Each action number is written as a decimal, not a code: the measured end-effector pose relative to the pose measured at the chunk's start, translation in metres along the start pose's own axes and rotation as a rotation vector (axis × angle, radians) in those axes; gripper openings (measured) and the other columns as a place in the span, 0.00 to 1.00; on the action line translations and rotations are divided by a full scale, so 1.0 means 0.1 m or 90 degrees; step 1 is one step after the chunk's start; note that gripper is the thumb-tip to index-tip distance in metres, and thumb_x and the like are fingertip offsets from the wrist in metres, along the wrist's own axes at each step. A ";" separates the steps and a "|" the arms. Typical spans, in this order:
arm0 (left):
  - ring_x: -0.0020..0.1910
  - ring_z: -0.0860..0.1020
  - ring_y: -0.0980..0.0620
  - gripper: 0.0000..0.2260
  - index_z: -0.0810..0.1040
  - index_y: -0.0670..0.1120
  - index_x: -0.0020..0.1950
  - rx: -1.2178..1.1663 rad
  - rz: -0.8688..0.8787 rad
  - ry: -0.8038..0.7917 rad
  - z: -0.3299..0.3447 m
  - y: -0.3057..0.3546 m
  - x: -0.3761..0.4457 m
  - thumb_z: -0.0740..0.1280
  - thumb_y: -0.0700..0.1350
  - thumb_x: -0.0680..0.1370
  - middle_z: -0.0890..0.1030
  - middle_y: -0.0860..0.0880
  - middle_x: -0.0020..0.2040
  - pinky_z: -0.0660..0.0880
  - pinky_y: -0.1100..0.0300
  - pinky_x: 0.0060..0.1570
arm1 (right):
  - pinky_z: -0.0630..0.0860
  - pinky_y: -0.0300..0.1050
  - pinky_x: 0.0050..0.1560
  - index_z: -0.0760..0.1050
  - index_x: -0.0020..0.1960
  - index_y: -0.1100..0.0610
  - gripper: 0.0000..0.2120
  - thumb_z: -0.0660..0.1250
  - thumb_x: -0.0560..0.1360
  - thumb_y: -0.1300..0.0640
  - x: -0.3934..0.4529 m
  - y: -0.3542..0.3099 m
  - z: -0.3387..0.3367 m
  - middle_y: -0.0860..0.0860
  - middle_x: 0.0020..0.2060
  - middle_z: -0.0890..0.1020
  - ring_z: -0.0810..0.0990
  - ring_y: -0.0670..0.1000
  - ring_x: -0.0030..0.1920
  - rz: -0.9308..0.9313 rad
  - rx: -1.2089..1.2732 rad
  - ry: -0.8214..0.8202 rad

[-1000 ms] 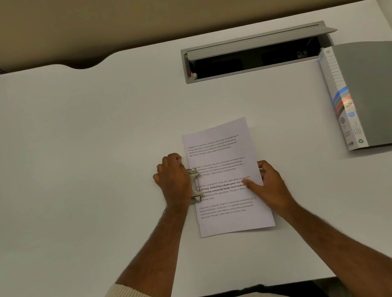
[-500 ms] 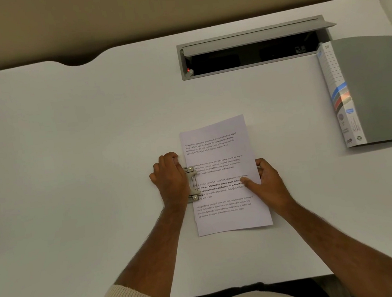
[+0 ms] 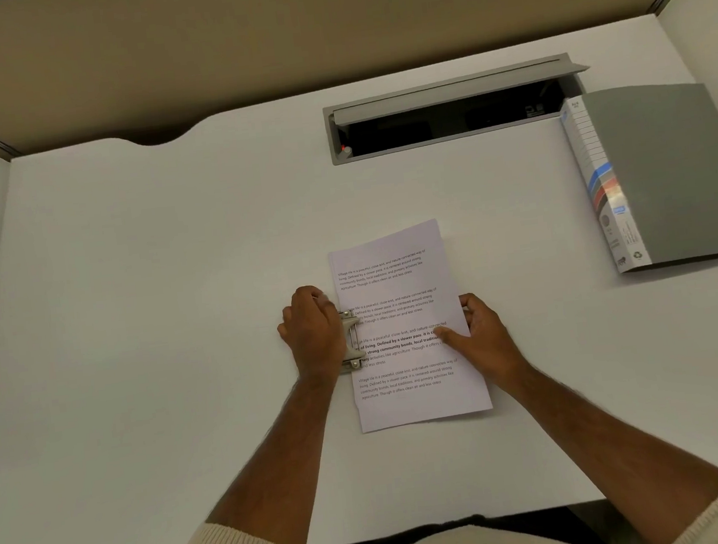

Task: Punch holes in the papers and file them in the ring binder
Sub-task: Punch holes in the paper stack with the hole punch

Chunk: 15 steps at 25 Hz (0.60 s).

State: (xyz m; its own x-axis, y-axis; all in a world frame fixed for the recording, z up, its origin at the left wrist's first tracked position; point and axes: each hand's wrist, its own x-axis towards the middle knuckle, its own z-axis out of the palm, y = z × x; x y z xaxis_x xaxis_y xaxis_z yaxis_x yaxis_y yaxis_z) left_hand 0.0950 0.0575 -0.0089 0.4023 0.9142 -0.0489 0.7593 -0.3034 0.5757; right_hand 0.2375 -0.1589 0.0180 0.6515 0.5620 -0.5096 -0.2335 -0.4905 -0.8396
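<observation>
Papers: "Village life is a peaceful, close-knit" | binder: closed

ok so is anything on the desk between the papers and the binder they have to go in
Nothing visible. The desk is bare between the papers and the closed ring binder at the far right. The open cable tray lies further back, off that path.

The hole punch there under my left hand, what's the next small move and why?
Probably lift the left hand off the punch and slide the papers out rightward with the right hand: their left edge sits in the punch, and the binder lies closed at the far right.
</observation>
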 end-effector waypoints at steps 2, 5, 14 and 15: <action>0.51 0.74 0.46 0.04 0.73 0.48 0.53 -0.049 -0.040 -0.038 -0.06 0.02 0.01 0.61 0.47 0.82 0.78 0.52 0.47 0.67 0.47 0.58 | 0.81 0.36 0.41 0.72 0.61 0.51 0.19 0.75 0.74 0.57 -0.01 -0.01 -0.01 0.45 0.54 0.84 0.85 0.42 0.48 0.000 0.003 -0.003; 0.53 0.73 0.49 0.05 0.72 0.51 0.54 -0.099 -0.073 -0.089 -0.19 0.05 -0.02 0.62 0.51 0.83 0.75 0.57 0.45 0.68 0.46 0.62 | 0.82 0.37 0.41 0.72 0.61 0.51 0.19 0.75 0.74 0.56 -0.02 0.00 -0.02 0.46 0.54 0.84 0.85 0.44 0.49 -0.001 0.001 -0.006; 0.50 0.80 0.48 0.14 0.70 0.59 0.53 -0.145 -0.112 -0.148 -0.32 -0.08 -0.36 0.63 0.67 0.76 0.80 0.54 0.46 0.79 0.41 0.55 | 0.82 0.37 0.40 0.72 0.61 0.51 0.19 0.75 0.74 0.55 -0.05 -0.01 -0.11 0.45 0.53 0.84 0.86 0.44 0.47 -0.011 0.001 0.005; 0.49 0.80 0.49 0.14 0.71 0.59 0.53 -0.145 -0.115 -0.150 -0.33 -0.08 -0.39 0.63 0.67 0.77 0.80 0.54 0.46 0.79 0.42 0.53 | 0.81 0.37 0.39 0.72 0.61 0.51 0.18 0.75 0.74 0.55 -0.06 -0.01 -0.13 0.45 0.53 0.84 0.86 0.44 0.47 -0.013 0.002 0.008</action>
State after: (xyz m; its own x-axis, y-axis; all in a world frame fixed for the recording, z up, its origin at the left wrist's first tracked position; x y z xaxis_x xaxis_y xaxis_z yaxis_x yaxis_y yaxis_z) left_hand 0.0563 0.0336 0.0157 0.3985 0.8527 -0.3378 0.7067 -0.0508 0.7057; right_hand 0.2433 -0.1700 0.0241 0.6653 0.5632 -0.4901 -0.2221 -0.4774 -0.8501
